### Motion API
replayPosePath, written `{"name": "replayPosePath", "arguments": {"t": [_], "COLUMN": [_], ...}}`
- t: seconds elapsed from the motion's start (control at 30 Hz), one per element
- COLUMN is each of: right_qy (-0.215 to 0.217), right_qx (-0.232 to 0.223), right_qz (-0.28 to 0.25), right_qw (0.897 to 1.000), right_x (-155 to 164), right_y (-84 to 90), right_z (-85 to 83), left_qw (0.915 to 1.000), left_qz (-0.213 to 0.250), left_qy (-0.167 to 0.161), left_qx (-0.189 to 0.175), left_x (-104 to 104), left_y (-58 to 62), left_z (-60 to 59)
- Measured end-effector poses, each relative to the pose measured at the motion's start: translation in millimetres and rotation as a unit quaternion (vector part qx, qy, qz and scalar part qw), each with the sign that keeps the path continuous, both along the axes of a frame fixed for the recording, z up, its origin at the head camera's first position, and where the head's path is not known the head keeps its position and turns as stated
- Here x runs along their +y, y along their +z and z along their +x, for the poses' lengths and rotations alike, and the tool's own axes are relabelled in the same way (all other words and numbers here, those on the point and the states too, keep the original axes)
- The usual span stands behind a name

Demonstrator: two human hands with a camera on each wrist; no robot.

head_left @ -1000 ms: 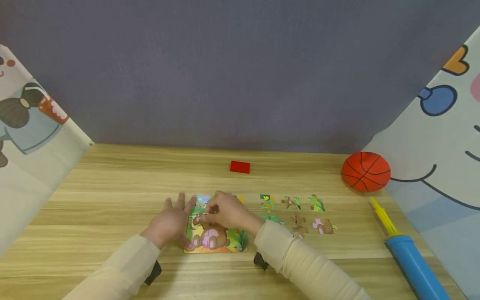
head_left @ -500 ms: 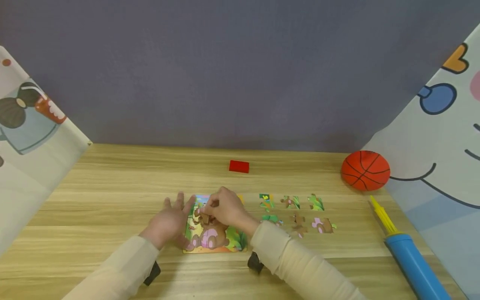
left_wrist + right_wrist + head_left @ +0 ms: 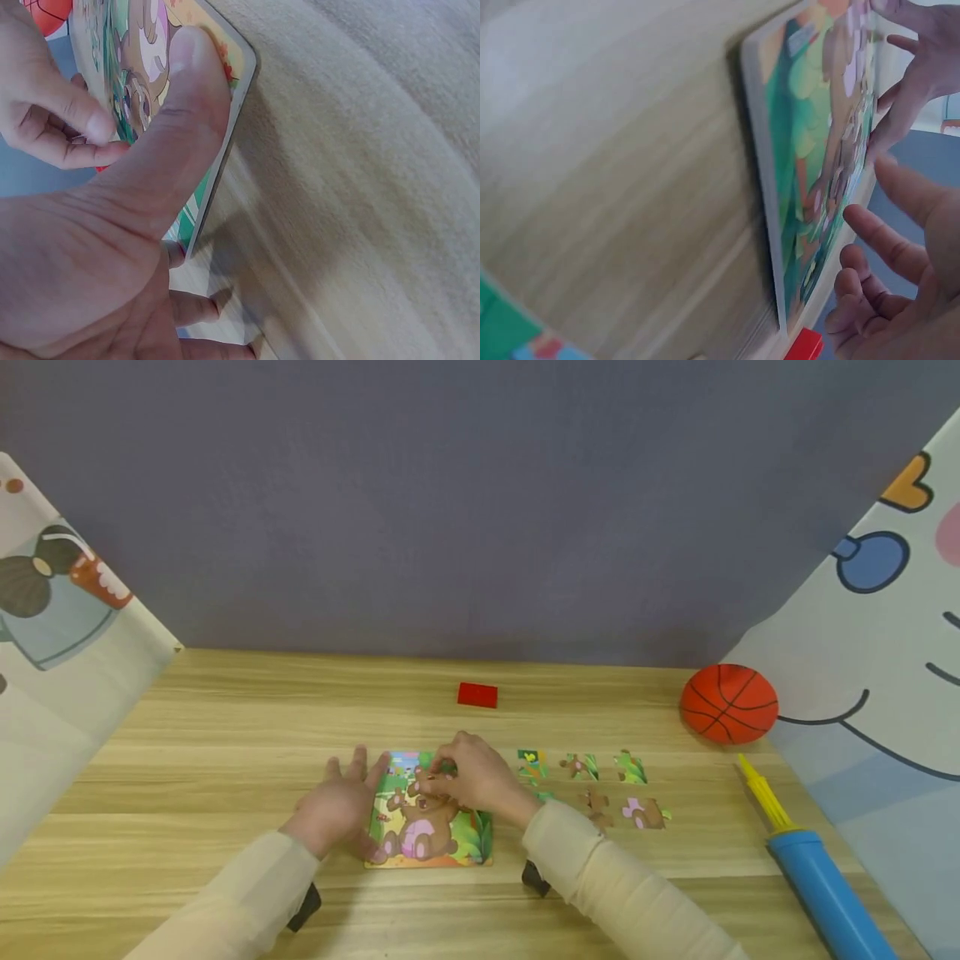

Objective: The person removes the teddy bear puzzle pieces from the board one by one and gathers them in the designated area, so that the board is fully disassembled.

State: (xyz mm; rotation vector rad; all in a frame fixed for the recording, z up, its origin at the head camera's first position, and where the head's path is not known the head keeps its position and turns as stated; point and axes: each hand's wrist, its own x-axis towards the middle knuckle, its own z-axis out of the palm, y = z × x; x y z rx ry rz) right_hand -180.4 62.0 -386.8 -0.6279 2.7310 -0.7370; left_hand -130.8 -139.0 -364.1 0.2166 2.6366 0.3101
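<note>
A jigsaw puzzle board (image 3: pixel 427 862) with a brown bear picture lies flat on the wooden table. My left hand (image 3: pixel 337 810) has its fingers spread along the board's left side. Its thumb (image 3: pixel 191 112) presses on the near left corner in the left wrist view. Above the bear's head is my right hand (image 3: pixel 476 781), hiding the board's upper right part. In the right wrist view its thumb and index finger (image 3: pixel 889 240) stand apart, with nothing seen between them, close over the picture (image 3: pixel 806 142).
Several loose puzzle pieces lie right of the board, among them a green one (image 3: pixel 632 767) and a brown-and-pink one (image 3: pixel 647 812). Beyond the board sits a red block (image 3: pixel 477 695). A basketball (image 3: pixel 729 703) and a blue pump (image 3: pixel 828 893) with a yellow nozzle are at the right.
Half a second ago a brown piece showed tilted under my right fingertips; now the bear's face lies flat there. My right hand has shifted slightly right. The left hand stays put.
</note>
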Motion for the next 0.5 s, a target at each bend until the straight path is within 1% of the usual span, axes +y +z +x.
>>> {"name": "replayPosePath", "arguments": {"t": [0.13,0.27,0.33,0.5], "right_qy": [0.038,0.068,0.072,0.075], "right_qx": [0.036,0.069,0.074,0.064], "right_qz": [0.042,0.053,0.051,0.041], "right_qw": [0.998,0.994,0.993,0.994], "right_x": [3.7,6.1,7.6,11.6], "right_y": [-2.7,-4.9,-4.9,-3.0], "right_z": [1.1,2.6,2.3,1.4], "left_qw": [1.0000,1.0000,1.0000,0.9999], "left_qz": [-0.002,-0.005,-0.006,-0.009], "left_qy": [0.001,0.001,0.000,-0.004], "left_qx": [-0.002,-0.001,-0.001,0.003], "left_x": [0.5,0.3,0.2,0.6], "left_y": [-0.3,-0.5,-0.5,-0.3], "left_z": [-0.7,-0.7,-0.7,-1.6]}}
